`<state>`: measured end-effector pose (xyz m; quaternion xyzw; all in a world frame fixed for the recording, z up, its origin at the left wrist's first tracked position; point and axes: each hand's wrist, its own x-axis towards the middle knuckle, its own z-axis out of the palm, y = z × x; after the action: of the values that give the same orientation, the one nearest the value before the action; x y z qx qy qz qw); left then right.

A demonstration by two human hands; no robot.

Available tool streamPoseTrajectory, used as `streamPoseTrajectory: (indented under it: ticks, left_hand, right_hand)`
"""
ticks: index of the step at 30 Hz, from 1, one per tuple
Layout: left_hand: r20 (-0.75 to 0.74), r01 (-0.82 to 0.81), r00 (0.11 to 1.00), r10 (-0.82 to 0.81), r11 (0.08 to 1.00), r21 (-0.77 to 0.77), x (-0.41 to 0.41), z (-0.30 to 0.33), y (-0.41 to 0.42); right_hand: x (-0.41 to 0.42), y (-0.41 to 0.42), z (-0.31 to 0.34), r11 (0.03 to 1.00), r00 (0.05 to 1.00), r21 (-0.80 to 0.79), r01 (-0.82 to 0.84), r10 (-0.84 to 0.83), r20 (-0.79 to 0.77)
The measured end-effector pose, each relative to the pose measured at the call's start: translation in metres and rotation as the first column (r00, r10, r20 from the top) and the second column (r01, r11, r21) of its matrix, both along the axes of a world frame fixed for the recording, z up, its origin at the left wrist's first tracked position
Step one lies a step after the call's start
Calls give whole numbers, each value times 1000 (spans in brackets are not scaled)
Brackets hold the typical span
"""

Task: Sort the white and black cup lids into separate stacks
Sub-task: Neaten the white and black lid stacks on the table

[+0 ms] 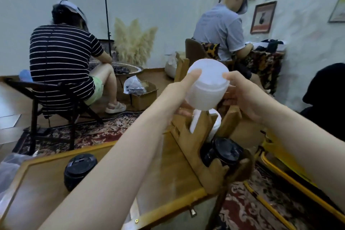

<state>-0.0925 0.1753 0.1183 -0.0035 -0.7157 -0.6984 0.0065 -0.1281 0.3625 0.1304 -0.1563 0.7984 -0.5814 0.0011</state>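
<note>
White lids (pixel 207 84) were up in the air as one nested stack, domed and translucent, tilted with the top facing the camera, well above the wooden box (pixel 196 136). More white lids (pixel 214 123) stood on edge inside that box. Black lids (pixel 226 152) lay heaped at the box's near end. Another black stack (pixel 79 171) stood upright on the tabletop (pixel 173 177), left of the box, well apart from it.

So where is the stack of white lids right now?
The stack of white lids is held up between the left hand and right hand, centre of the head view, above the wooden rack.
</note>
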Motion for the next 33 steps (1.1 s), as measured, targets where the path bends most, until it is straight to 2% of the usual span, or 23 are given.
streamPoseTrajectory:
  ticks: [3,8,11,14,23,27,33]
  left_hand:
    - [20,67,998,-68,997,39,-24,4,15]
    - [17,39,999,-39,999,-10,-60,-4,29]
    - [-34,1,999,-4,995,-96,-72,-3,35]
    - [-63,-20,998,13,994,-111,-78,-5,40]
    - [-66,30,998,-21,990,137,-68,-6,65]
    - [66,28,997,-36,993,118,-67,-6,73]
    - [207,-69,977,57,996,51,-62,10,69]
  right_hand:
    - [-27,24,9,999,1000,40,13,-13,3]
    - [-65,45,3,996,1000,92,-16,15,19]
    - [-93,52,-2,997,997,38,-69,67,34]
    - [-112,57,-3,991,991,-22,-130,131,35]
    - [-103,89,18,951,916,-86,-298,310,254]
    - [-103,90,24,960,875,-103,-262,281,395]
    - [-106,90,36,963,803,-132,-236,270,531]
